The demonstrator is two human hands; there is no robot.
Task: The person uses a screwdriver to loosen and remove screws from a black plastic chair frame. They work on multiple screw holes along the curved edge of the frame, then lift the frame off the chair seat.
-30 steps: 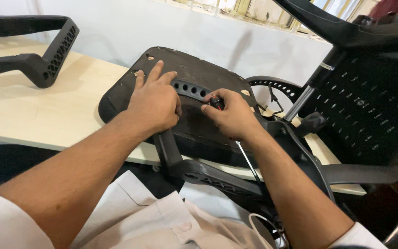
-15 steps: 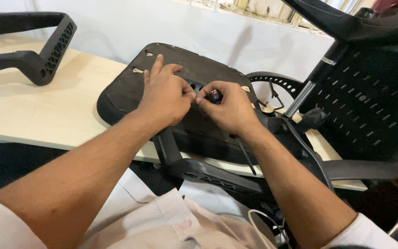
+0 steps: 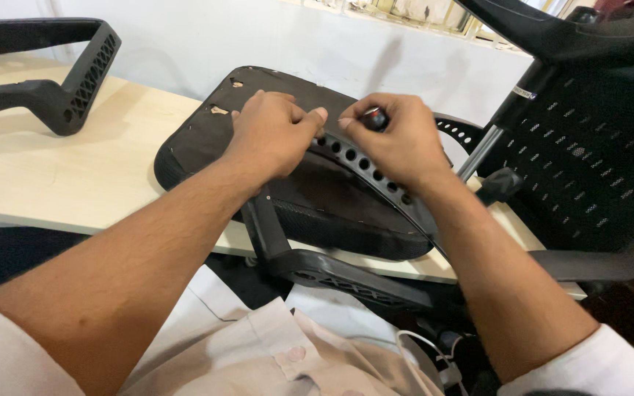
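Note:
A black chair seat lies upside down on the pale wooden table. A black armrest bracket with a row of holes runs across it, and its arm pad hangs over the near table edge. My left hand sits on the bracket's upper end with thumb and fingers pinched together; whether anything small is between them I cannot make out. My right hand is closed on a screwdriver with a red and black handle, right next to the left thumb. Its shaft is hidden.
A second black armrest lies at the far left of the table. A black mesh chair back with a chrome gas cylinder stands at the right. A white wall runs behind. A white cable hangs near my lap.
Both hands rose toward the seat's far edge. The right hand with the screwdriver moved up and right, uncovering the row of holes. The left hand's fingers curled from spread into a pinch.

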